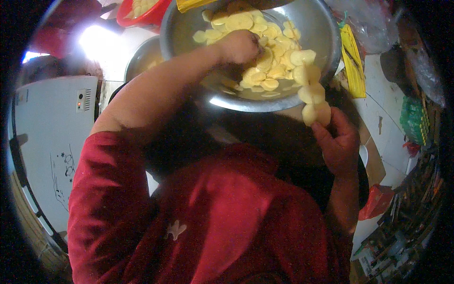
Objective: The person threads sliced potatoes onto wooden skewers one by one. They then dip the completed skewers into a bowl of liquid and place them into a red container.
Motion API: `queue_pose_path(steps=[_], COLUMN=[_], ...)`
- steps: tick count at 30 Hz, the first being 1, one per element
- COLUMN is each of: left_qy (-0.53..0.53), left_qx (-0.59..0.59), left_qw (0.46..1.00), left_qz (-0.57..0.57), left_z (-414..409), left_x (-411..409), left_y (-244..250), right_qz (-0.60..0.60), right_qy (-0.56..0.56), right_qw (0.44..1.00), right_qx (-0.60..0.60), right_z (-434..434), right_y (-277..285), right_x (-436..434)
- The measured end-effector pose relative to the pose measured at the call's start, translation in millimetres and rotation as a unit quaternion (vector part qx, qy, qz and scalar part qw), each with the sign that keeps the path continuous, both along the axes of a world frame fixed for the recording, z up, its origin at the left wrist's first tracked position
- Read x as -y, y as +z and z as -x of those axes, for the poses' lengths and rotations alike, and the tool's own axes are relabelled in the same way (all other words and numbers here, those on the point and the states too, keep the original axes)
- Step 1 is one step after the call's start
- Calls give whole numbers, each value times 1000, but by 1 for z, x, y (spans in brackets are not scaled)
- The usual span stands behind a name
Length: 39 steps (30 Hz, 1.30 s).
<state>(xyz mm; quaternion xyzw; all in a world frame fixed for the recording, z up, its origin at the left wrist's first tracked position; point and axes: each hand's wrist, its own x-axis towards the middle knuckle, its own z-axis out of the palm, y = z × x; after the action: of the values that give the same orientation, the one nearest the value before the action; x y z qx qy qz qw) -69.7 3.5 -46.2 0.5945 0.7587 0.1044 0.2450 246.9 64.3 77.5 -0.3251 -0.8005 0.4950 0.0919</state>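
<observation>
A wide stainless steel bowl (324, 46) holds a heap of thin, pale yellow slices, apparently potato (278, 44). My left hand (239, 48) reaches into the bowl with its fingers curled down against the heap. Those fingertips are hidden, so whether they hold a slice cannot be told. My right hand (337, 136) is just outside the bowl's near right rim. Its thumb and fingers grip the lower end of a skewer of slices (311, 94). The threaded slices overlap in a row that runs up across the rim and over the bowl.
Behind the bowl's left side stands a second metal bowl (143, 58). A red plastic basin (156, 16) with pale pieces is at the top. A yellow package (353, 60) lies to the right, near clear plastic bags (376, 28). At left is a white appliance (53, 131).
</observation>
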Motion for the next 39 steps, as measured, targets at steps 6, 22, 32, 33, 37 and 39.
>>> queue_pose_path(steps=[6,22,32,33,37,39], left_qy=[145,307,347,339,318,312], left_qx=[137,431,550,559,562,539], left_qw=[976,844,748,743,748,762], left_qz=[91,-86,-132,-142,-154,-176], left_z=[-13,-4,-8,-7,-3,-6], left_x=[5,4,2,1,2,2], left_y=[64,72,91,91,96,98], right_qz=[32,68,54,50,47,53], right_qy=[-3,50,53,55,63,65], right_qw=[999,996,997,997,996,995], right_qx=[-13,28,32,38,46,58], right_z=[-2,4,3,2,2,4], right_y=[-1,15,7,7,6,8], right_x=[-1,4,1,1,-2,-2])
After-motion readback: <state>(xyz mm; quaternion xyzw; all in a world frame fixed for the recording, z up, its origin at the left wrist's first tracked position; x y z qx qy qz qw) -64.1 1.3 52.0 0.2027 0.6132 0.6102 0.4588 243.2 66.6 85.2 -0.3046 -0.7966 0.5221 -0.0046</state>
